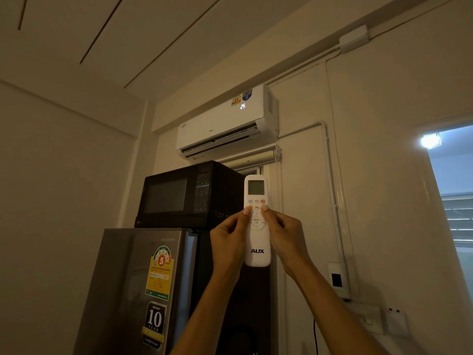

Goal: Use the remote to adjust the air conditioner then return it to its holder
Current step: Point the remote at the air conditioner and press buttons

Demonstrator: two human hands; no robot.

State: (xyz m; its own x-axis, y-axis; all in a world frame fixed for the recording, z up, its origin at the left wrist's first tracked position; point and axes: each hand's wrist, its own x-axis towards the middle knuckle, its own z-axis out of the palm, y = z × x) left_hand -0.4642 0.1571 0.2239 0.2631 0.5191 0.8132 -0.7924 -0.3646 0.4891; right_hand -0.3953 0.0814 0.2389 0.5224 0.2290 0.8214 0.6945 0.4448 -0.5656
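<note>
- Both forearms come up from the bottom edge of the shot, closest to the camera, and meet at a white AUX remote (256,221) held upright, screen end up.
- Left hand (228,238): thumb lies across the left side of the button pad with its tip by the orange button, and the other fingers are curled round the back, so it's clamping the remote's left edge.
- Right hand (286,237): same deal mirrored, thumb tip sits on the right side of the button pad just under the red button, rest of the fingers wrapped behind the right edge. Can't tell if either thumb is actually pushing a button down.
- The remote's little screen looks dim, can't read anything on it. "MENU OK" ring sits between the two thumbs, the AUX logo is down near the bottom end, below both hands.
- Remote is up in the air, in front of the right edge of a black microwave (186,196).
- The microwave sits on top of a grey Sharp fridge (133,285) with an energy label and a "10 year" sticker on the door.
- Above all that, the white air conditioner (225,121) is mounted high on the wall, louvre open, with "25" lit on its front panel.
- Just under the AC there's a rolled-up blind (252,160).
- A white bracket-looking box (337,278) is on the wall near the right forearm, could be the holder, can't say for sure.
- Bright lamp (431,140) in the opening at the right edge.
</note>
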